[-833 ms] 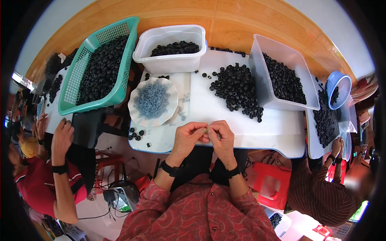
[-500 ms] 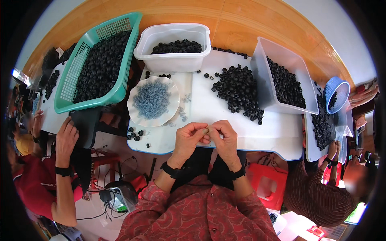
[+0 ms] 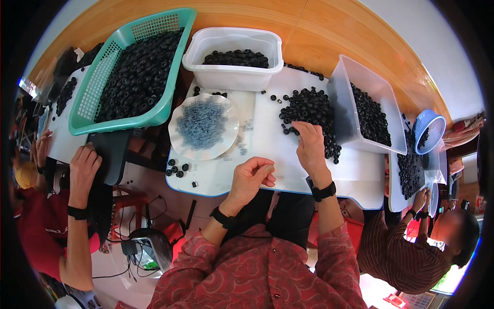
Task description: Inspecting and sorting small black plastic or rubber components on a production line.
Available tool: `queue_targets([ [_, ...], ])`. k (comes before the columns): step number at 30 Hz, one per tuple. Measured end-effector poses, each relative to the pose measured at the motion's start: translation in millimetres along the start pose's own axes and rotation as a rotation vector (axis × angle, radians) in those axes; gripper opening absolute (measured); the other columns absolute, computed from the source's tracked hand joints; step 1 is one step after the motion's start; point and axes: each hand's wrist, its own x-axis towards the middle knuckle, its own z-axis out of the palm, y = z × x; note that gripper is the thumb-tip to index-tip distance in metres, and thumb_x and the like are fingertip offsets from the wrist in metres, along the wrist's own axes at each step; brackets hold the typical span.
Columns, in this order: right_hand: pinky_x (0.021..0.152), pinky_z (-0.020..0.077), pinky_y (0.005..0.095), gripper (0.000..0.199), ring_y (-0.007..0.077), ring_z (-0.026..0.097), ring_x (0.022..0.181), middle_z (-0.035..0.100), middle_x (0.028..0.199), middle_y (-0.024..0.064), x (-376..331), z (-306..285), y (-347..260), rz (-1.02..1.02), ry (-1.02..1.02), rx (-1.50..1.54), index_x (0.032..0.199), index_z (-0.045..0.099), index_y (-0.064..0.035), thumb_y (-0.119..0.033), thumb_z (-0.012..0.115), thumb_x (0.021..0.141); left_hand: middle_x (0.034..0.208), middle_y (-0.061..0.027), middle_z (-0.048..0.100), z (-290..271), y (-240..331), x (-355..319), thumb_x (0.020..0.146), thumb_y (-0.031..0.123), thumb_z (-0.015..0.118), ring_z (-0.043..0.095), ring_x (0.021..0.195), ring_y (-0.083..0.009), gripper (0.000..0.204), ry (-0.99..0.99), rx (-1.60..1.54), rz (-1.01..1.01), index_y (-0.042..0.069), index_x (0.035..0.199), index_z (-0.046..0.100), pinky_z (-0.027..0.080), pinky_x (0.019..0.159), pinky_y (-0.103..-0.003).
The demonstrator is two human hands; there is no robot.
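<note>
My left hand point(image 3: 250, 180) hangs over the table's front edge, closed in a pinch with thumb and forefinger together. Whatever lies between those fingertips is too small and hidden to name. Stretched forward, my right hand point(image 3: 311, 149) is at the near left side of a pile of small black ring-shaped parts point(image 3: 313, 105). Its fingers curve over the edge of the pile, with a gap between them and the thumb. A white scalloped plate point(image 3: 178, 142) left of my hands bears a heap of tiny translucent bluish pieces point(image 3: 201, 122).
A green basket point(image 3: 77, 123), a white tub point(image 3: 231, 80) and a clear bin point(image 3: 355, 136) hold black parts around the white table point(image 3: 231, 177). Loose parts point(image 3: 177, 170) lie by its left front edge. Co-workers sit left point(image 3: 85, 170) and right point(image 3: 411, 247), near a blue basket point(image 3: 429, 131).
My right hand has parted from the left and moved forward and right to the black pile. My left hand stays pinched in about the same place. The view has shifted slightly.
</note>
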Motion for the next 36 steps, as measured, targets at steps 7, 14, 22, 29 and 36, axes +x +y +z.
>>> queue_targets([
  [7,0.077,0.0512,0.0325,0.039,0.0245,0.063,0.085,0.068,0.111,0.0114,-12.5,-1.1,3.5,-0.028,0.074,0.126,0.109,0.07,-0.0063,0.015,0.058,0.079,0.088,-0.0081,0.068,0.7,0.5,1.1,0.098,0.006,0.059,0.068,0.074,-0.0131,0.017,-0.005,0.001,-0.01,-0.005,0.11,0.064,0.06,0.066,-0.028],
  [14,0.064,0.0492,0.0278,0.026,0.0165,0.061,0.073,0.064,0.094,0.0098,-31.8,-9.6,-15.0,0.119,0.119,0.252,0.105,0.07,-0.0017,0.009,0.066,0.081,0.093,-0.0099,0.068,-0.1,0.7,1.4,0.098,0.006,0.059,0.068,0.076,-0.0149,0.018,0.0,0.023,-0.014,-0.005,0.111,0.063,0.061,0.067,-0.029],
  [22,0.064,0.05,0.037,0.018,0.0284,0.062,0.074,0.059,0.09,0.0114,-44.5,7.4,-21.5,0.146,0.075,0.139,0.101,0.07,-0.0054,-0.002,0.07,0.083,0.092,-0.0094,0.069,1.7,1.4,1.0,0.097,0.006,0.061,0.069,0.076,-0.0149,0.018,0.006,0.044,-0.01,-0.005,0.111,0.063,0.061,0.067,-0.028],
  [29,0.065,0.0505,0.0364,0.018,0.0276,0.063,0.074,0.061,0.089,0.0117,-46.9,3.2,-19.4,0.141,0.02,0.161,0.1,0.065,-0.0024,-0.002,0.069,0.083,0.089,-0.0092,0.069,1.8,0.1,0.1,0.096,0.005,0.061,0.069,0.075,-0.0145,0.017,0.006,0.018,-0.001,-0.004,0.11,0.064,0.061,0.066,-0.028],
  [36,0.073,0.0544,0.0262,0.022,0.0139,0.067,0.083,0.07,0.1,0.0098,-66.3,-17.9,-41.4,0.537,-0.073,1.087,0.113,0.065,0.0028,-0.002,0.066,0.092,0.089,-0.0091,0.069,0.4,0.8,-2.9,0.096,0.006,0.061,0.068,0.074,-0.0138,0.015,0.0,0.009,0.022,-0.004,0.108,0.065,0.06,0.065,-0.027],
])
